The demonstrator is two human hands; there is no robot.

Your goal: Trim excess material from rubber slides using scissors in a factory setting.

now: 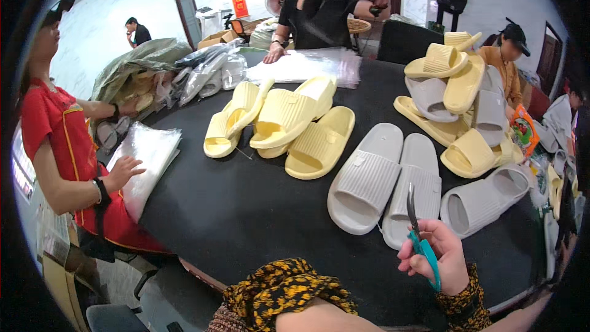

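Here, the right hand (pixel 439 258) fingers grip small scissors (pixel 420 240) beside grey slippers (pixel 384 181) on the worktop (pixel 246 209); left hand hidden; trimming seemingly follows.

Black table (pixel 233 209) — yellow slippers (pixel 289 123), grey slippers (pixel 384 181), clear bags (pixel 307 64)

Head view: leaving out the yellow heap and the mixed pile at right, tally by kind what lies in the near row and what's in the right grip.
Grey slippers: 3
Scissors, teal-handled, held in the right hand: 1
Total: 4
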